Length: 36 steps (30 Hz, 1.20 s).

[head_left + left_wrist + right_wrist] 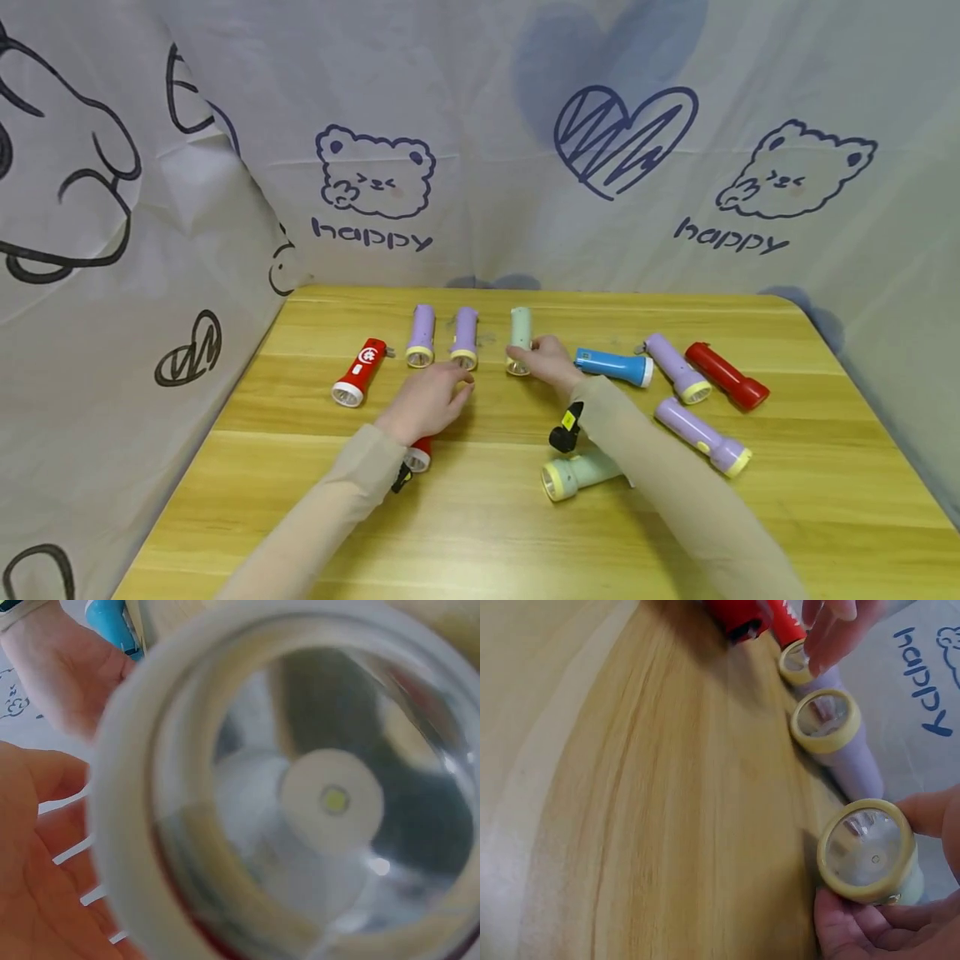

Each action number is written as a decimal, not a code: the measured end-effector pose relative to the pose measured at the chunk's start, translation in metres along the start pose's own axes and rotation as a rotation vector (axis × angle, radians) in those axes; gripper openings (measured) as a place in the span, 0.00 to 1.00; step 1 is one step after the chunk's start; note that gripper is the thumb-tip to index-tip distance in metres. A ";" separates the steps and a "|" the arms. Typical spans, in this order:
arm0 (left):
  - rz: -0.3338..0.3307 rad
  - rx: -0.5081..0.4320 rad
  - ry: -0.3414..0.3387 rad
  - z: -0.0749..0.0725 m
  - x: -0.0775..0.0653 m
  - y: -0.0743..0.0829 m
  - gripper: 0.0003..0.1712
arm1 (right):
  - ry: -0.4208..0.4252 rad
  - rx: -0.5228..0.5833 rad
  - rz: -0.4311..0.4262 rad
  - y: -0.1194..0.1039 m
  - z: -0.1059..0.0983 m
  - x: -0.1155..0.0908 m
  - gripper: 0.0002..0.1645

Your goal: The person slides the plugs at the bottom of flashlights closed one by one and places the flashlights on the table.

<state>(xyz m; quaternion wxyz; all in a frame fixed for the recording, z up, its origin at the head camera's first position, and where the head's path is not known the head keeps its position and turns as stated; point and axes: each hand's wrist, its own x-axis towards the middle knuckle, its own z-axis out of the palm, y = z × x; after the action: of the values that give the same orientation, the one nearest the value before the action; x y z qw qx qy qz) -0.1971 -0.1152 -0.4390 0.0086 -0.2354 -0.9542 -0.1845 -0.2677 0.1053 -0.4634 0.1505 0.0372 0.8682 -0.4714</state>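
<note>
My right hand [553, 365] holds a pale green flashlight [521, 327] near its yellow-rimmed head, thumb on one side and fingers on the other, as the right wrist view shows. The flashlight lies with its lens [868, 851] toward me. My left hand [427, 402] hovers with loosely bent fingers just in front of a purple flashlight [466, 329]; contact cannot be told. Another purple flashlight [423, 327] lies to its left. Partly hidden below my left wrist is a red flashlight with a white head [420, 454], whose lens [334, 799] fills the left wrist view.
Farther left lies a red flashlight [362, 371]. On the right are a blue flashlight [613, 365], two purple ones [675, 362] and a dark red one [726, 375]. Under my right forearm is a green flashlight [588, 471]. A printed white cloth [480, 167] hangs behind the wooden table [487, 542].
</note>
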 end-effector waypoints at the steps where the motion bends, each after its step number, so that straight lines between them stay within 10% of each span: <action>1: 0.003 0.004 -0.003 0.000 0.000 0.001 0.15 | 0.008 -0.013 -0.004 0.000 0.001 0.001 0.31; 14: 0.022 -0.007 -0.022 0.001 0.004 0.006 0.16 | 0.066 -0.177 -0.092 0.000 0.003 0.002 0.28; 36: 0.016 -0.038 -0.047 0.002 0.004 0.003 0.17 | 0.014 -0.121 -0.021 0.002 -0.002 0.001 0.43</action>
<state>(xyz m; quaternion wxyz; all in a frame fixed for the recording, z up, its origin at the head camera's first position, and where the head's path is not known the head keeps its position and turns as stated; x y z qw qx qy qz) -0.1991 -0.1103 -0.4393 -0.0166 -0.2475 -0.9485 -0.1972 -0.2690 0.1079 -0.4644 0.1416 0.0224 0.8965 -0.4192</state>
